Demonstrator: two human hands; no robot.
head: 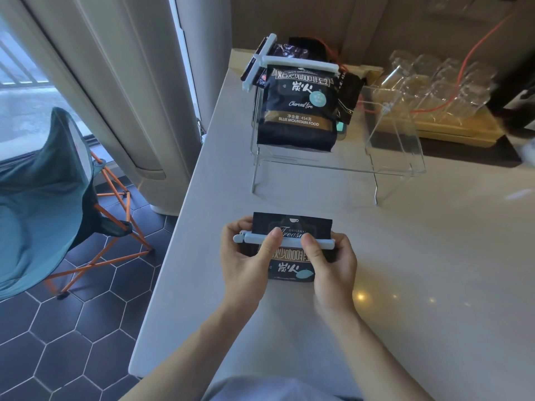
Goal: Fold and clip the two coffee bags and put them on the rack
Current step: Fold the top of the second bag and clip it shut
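Hands, left [246, 261] and right [333, 264], 6 o'clock, nearest: both curled round second coffee bag [292, 227], thumbs pressing pale clip [289, 241] across its fold. Worktop [405, 285]. Clear rack [396, 166], 12 o'clock, holding first coffee bag [298, 111], already clipped. Remaining, by judgement: closing clip, racking second bag.

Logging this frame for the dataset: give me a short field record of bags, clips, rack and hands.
held bag: dark coffee bag, near the counter front edge, top flap folded over
held clip: pale blue sealing clip lies across the fold; whether latched cannot be told
left hand: left hand grips the bag's left side, thumb on the clip
right hand: right hand grips the right side, thumb on the clip
rack: clear acrylic rack, further back
racked bag: clipped coffee bag on the rack
behind: glass tumblers on a tray
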